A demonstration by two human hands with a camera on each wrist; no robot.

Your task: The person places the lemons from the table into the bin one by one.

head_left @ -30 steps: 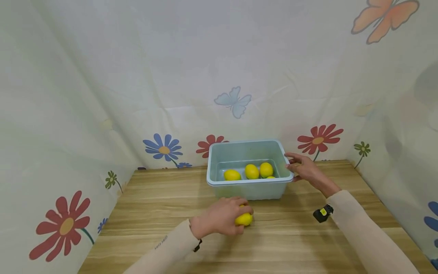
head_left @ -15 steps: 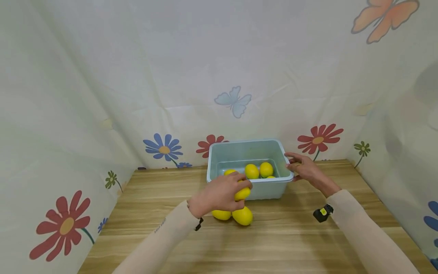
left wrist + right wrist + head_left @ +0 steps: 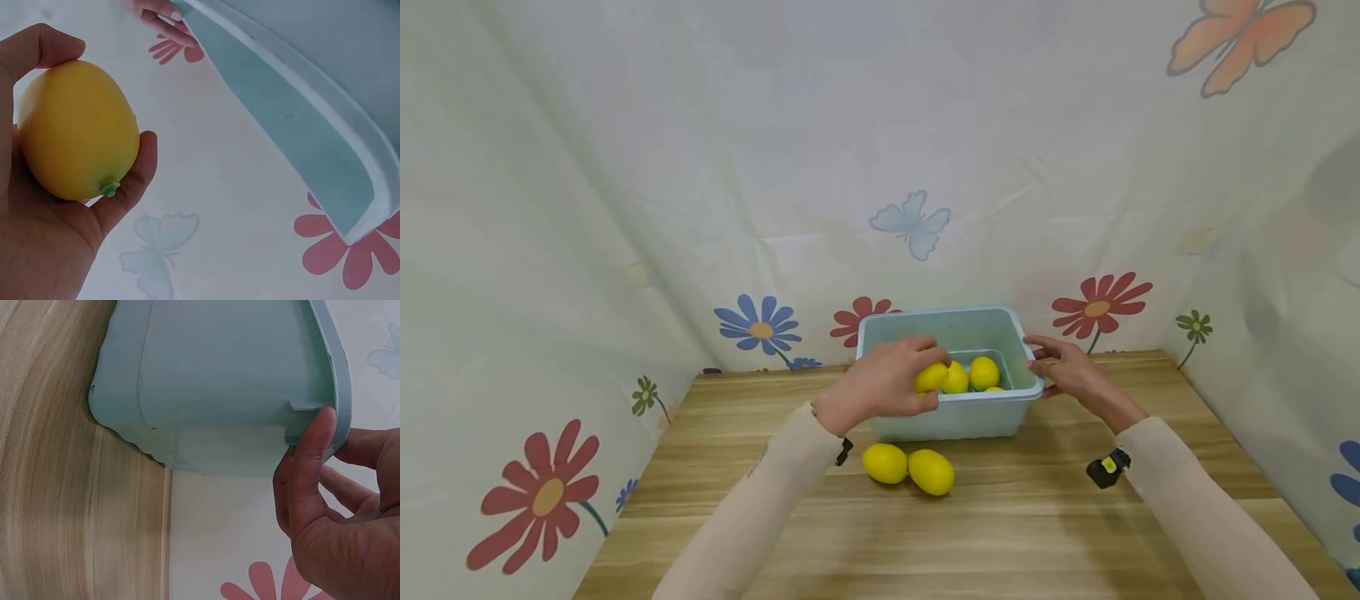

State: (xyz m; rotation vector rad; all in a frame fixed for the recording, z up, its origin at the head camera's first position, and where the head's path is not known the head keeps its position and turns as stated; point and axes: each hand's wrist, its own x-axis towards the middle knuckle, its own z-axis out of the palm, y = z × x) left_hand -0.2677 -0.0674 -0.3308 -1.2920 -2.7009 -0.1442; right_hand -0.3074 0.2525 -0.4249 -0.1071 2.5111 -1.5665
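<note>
Left hand [image 3: 883, 379] curled firmly round one lemon [image 3: 78, 128], held up at the tub's near rim; right hand [image 3: 1071, 371] pinches the right-hand rim of the blue-green tub [image 3: 977, 418]. Green stem tip [image 3: 110, 189]: left wrist view only. Head view alone shows lemons inside [image 3: 984, 372], two loose lemons [image 3: 932, 472] on the counter [image 3: 1037, 533], and left sleeve [image 3: 745, 517] marking I cannot read.

Head: I look down into the bin [image 3: 970, 417], farthest back.
Left wrist: close, across its rim [image 3: 325, 103].
Right wrist: close, facing its right end [image 3: 231, 362].
Shared: bin's rim.
</note>
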